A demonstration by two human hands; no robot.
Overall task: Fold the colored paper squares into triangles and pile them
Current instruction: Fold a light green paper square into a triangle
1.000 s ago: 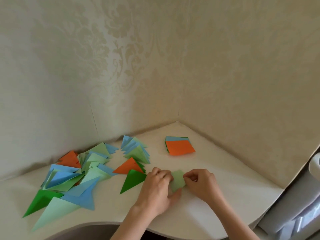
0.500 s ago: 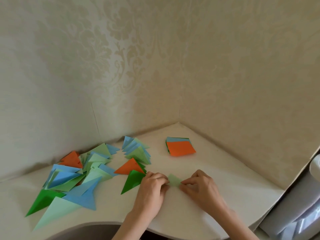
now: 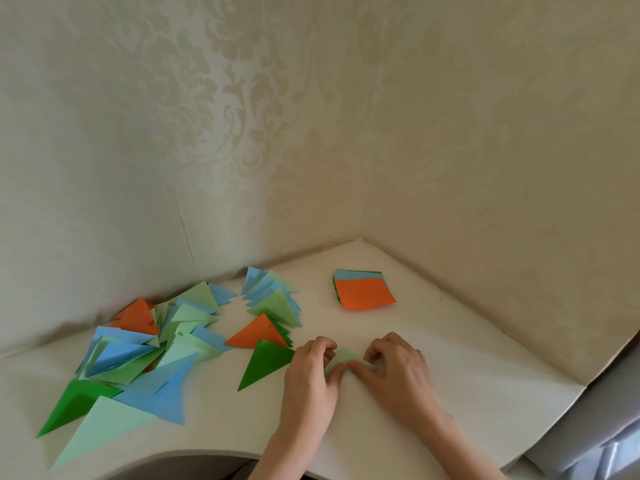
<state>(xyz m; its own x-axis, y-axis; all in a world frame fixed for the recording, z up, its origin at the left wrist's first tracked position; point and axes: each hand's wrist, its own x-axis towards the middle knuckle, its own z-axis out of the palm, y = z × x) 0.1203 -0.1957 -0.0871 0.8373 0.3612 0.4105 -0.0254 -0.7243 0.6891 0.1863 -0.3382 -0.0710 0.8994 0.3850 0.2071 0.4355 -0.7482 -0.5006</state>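
One pale green sheet [image 3: 343, 356], flat a second ago, now folded low; left hand [image 3: 310, 379] and right hand [image 3: 398, 372] fingers curled, pinching crease. Triangle nearly ready for pile [image 3: 145, 344], left.

Both hands [image 3: 349, 372] close together, fingers curled.

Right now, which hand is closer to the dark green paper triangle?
Left. The left hand sits just beside the dark green paper triangle; the right hand is farther, beyond it.
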